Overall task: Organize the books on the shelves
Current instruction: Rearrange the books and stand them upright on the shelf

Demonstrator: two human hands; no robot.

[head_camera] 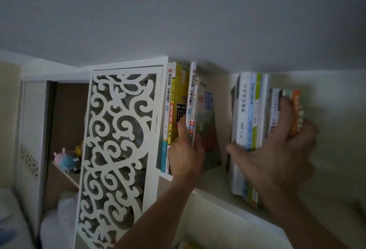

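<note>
**Head view: both hands on books at the top shelf**

Head camera looks up at a white shelf (215, 190) set against a pale wall (178, 20), in dim light. A carved white panel (118, 139) closes the shelf's left end; past it, an open cubby holds soft toys (67, 158).

Left hand (186, 155) pinches a thin white book (191, 102), thumb on one face and fingers behind, within the left group (172, 110) that stands just beside the panel. Right hand (277, 149) grips a stack (251, 110) of upright books, thumb at its left side and fingers curled over the shorter books (287, 110) at the right; this hand is blurred.

Between the two groups the shelf board lies bare, a wide gap. Right of the stack, open shelf runs on along the wall.
</note>
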